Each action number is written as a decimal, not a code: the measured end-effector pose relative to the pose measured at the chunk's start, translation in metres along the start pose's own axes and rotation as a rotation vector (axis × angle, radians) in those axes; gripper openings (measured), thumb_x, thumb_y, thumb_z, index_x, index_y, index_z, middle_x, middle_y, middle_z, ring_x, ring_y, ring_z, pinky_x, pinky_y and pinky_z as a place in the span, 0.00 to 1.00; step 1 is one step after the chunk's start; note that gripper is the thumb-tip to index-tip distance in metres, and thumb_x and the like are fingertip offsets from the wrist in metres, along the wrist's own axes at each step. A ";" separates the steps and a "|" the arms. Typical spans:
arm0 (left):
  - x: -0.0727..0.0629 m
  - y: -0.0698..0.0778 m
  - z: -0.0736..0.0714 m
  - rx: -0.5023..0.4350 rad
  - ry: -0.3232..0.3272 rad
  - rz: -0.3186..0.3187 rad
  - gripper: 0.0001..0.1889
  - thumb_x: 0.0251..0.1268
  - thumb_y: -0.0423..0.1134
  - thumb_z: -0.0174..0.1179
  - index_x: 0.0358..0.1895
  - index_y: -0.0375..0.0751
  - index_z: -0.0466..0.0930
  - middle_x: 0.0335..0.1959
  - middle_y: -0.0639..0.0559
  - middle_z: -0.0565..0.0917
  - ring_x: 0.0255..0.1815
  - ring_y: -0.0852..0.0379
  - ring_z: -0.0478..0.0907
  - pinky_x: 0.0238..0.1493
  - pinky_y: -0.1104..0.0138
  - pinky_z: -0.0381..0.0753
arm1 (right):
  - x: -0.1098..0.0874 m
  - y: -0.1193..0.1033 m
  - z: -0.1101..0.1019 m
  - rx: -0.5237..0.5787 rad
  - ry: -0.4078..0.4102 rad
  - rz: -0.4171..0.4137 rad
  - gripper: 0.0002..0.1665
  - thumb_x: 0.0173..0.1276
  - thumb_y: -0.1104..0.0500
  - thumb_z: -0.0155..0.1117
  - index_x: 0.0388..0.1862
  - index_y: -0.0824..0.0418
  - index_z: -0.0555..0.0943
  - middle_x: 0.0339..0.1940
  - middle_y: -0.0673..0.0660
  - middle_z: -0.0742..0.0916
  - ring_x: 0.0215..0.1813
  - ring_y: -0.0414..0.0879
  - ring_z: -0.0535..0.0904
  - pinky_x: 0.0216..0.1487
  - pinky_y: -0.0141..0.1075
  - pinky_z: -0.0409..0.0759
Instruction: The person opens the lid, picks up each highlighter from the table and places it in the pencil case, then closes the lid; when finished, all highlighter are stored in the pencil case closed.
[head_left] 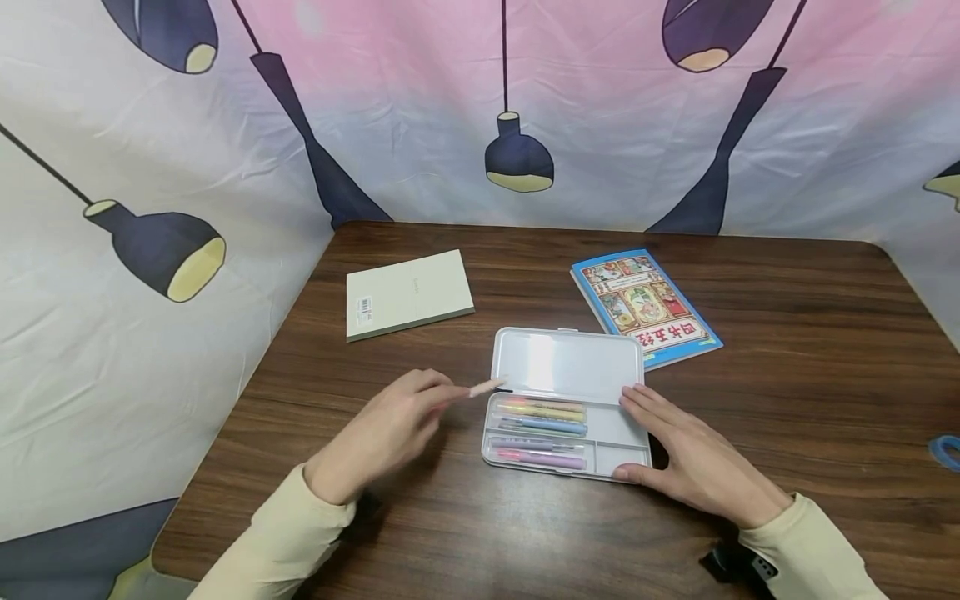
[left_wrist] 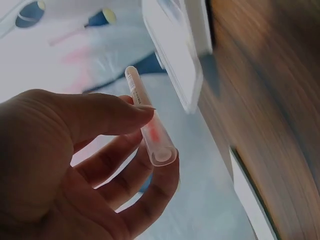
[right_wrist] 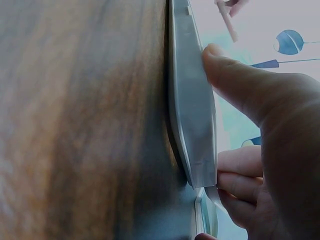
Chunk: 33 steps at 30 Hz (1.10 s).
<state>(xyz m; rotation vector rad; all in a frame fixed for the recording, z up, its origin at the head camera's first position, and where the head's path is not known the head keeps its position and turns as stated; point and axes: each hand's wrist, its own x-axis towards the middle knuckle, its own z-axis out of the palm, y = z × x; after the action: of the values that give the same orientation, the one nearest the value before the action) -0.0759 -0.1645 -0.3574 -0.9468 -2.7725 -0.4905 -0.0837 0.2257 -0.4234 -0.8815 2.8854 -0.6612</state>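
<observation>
My left hand (head_left: 401,425) pinches a pale pink pen (head_left: 487,387) between thumb and fingers, beside the left edge of an open pencil case (head_left: 618,423). In the left wrist view the pen (left_wrist: 157,132) has a translucent end with red showing inside. The case's lid (head_left: 570,362) lies folded back, away from me. Several pens (head_left: 543,425) in yellow, blue and purple lie in the left part of its tray. My right hand (head_left: 693,462) holds the tray's right end, thumb at the near corner and fingers at the right edge, also seen against the case (right_wrist: 192,100) in the right wrist view.
A pale green book (head_left: 408,292) lies at the back left of the wooden table (head_left: 810,358). Behind the case, a blue-bordered booklet (head_left: 645,304) is partly overlapped by the lid. A blue ring (head_left: 945,452) sits at the right. Printed cloth (head_left: 600,108) hangs behind.
</observation>
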 end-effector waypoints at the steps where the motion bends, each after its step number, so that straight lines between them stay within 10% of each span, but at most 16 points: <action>1: 0.003 0.004 0.003 -0.003 -0.007 0.022 0.22 0.55 0.24 0.67 0.55 0.44 0.85 0.46 0.51 0.83 0.47 0.56 0.80 0.51 0.61 0.82 | 0.000 0.000 0.000 0.001 0.000 0.002 0.55 0.59 0.26 0.63 0.74 0.60 0.69 0.77 0.56 0.69 0.78 0.54 0.60 0.68 0.54 0.68; 11: 0.017 0.027 0.030 -0.052 -0.048 0.220 0.18 0.61 0.27 0.64 0.53 0.44 0.85 0.47 0.53 0.83 0.49 0.57 0.79 0.54 0.65 0.80 | 0.000 0.000 -0.001 0.002 -0.009 0.006 0.56 0.59 0.25 0.62 0.75 0.60 0.68 0.77 0.56 0.68 0.78 0.55 0.60 0.69 0.55 0.68; 33: 0.027 0.040 0.059 -0.070 -0.124 0.302 0.11 0.74 0.35 0.56 0.52 0.46 0.86 0.44 0.57 0.83 0.48 0.61 0.78 0.56 0.70 0.77 | 0.000 0.000 -0.001 0.000 -0.015 0.008 0.56 0.60 0.26 0.62 0.75 0.60 0.68 0.78 0.56 0.68 0.78 0.54 0.60 0.69 0.55 0.68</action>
<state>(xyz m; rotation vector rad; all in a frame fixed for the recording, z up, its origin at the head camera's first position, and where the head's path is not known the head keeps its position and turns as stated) -0.0755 -0.0984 -0.3953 -1.4273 -2.6615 -0.4972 -0.0835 0.2258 -0.4229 -0.8700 2.8746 -0.6507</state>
